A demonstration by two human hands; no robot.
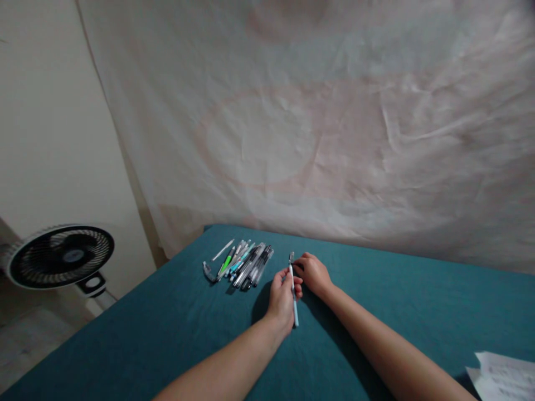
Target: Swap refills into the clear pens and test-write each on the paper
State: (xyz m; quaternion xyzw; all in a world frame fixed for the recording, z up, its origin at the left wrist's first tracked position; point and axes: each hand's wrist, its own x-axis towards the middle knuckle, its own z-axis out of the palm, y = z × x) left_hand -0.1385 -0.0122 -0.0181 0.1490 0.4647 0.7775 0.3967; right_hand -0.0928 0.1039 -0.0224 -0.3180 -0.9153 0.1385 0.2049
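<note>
My left hand [282, 299] is closed around a thin white pen [293, 303], held upright over the teal table [376, 312]. My right hand [314, 273] is closed just beside it, fingers pinching near the pen's top end [291, 258]. A pile of several pens [246, 263] lies flat on the table to the left of both hands, with a green one [227, 260] and a light blue one among dark ones. A single white pen [223, 250] lies at the pile's far left edge.
A black and white fan [61, 257] stands on the floor to the left of the table. A pale wrinkled cloth [317, 122] hangs behind the table. White paper sheets [504, 376] lie at the table's near right corner.
</note>
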